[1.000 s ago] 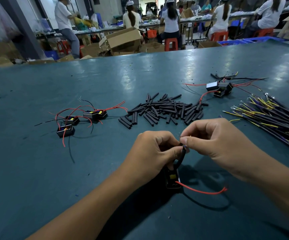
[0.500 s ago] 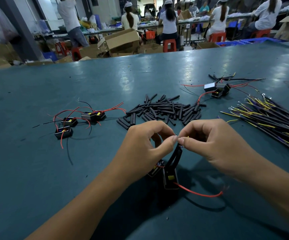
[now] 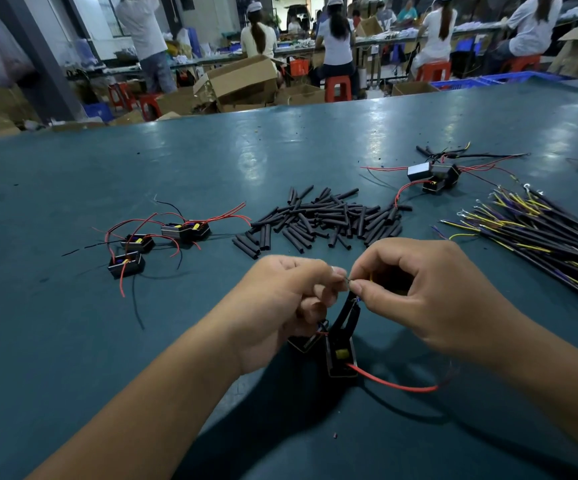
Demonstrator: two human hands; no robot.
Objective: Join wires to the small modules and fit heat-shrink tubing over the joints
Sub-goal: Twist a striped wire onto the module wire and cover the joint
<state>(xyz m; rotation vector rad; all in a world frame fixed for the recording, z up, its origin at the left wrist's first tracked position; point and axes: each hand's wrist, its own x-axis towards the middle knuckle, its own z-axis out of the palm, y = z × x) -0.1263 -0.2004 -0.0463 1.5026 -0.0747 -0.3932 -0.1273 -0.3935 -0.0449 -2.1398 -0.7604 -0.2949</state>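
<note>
Hands barely moved since a moment ago, just lifted a touch off the table (image 3: 73, 358).

Left hand (image 3: 280, 306) and right hand (image 3: 419, 296) both curled tight, thumb and forefinger pinching the bare wire ends (image 3: 349, 280) together. Black module (image 3: 341, 355) dangles right under them, red lead (image 3: 394, 384) trailing right. Heat-shrink tubes (image 3: 322, 218) piled just beyond my knuckles.

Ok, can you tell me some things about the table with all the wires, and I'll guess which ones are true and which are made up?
1. Both hands pinch thin wire ends together, left hand, right hand. True.
2. The pile of black tubes lies beyond the hands. True.
3. The module under the hands has a green wire. False: its wire is red.
4. The yellow and purple wires lie on the left. False: they lie on the right.
</note>
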